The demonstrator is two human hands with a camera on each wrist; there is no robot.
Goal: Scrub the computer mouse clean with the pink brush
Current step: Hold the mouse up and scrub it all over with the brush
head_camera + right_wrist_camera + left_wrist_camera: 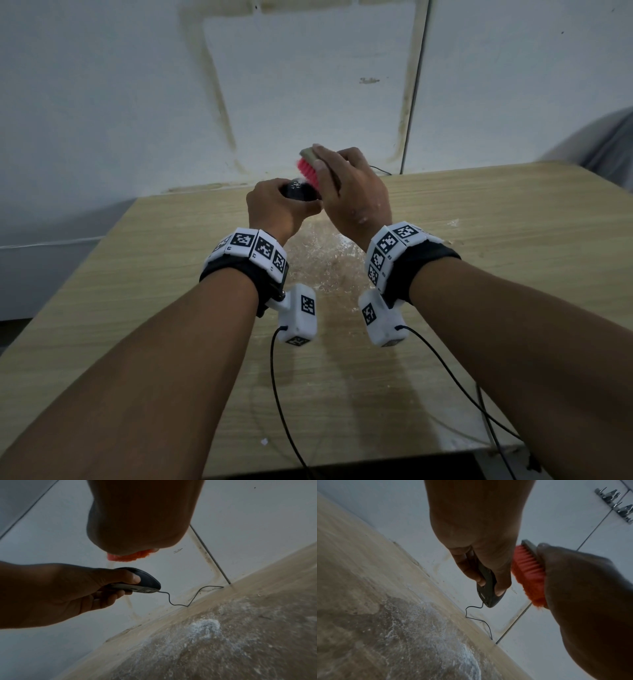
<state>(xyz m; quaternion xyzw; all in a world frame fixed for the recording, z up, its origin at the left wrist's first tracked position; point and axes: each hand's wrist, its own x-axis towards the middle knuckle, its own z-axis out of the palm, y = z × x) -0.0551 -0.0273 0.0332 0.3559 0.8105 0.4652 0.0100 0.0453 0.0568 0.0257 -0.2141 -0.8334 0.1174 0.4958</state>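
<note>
My left hand (277,205) grips a black computer mouse (299,191), held up above the wooden table (496,274). In the right wrist view the mouse (145,581) lies between thumb and fingers, its thin cable (185,601) trailing down to the table's back edge. My right hand (349,192) holds the pink brush (308,171) by its grey back, bristles facing the mouse. In the left wrist view the brush (529,577) stands just right of the mouse (486,588) with a small gap between them. White flecks sit on the mouse top.
A wet, foamy patch (325,260) spreads over the table under my wrists. A pale wall (308,85) stands close behind the table. Black sensor cables (284,394) hang from my wrists toward the near edge. Metal clips (616,504) hang on the wall.
</note>
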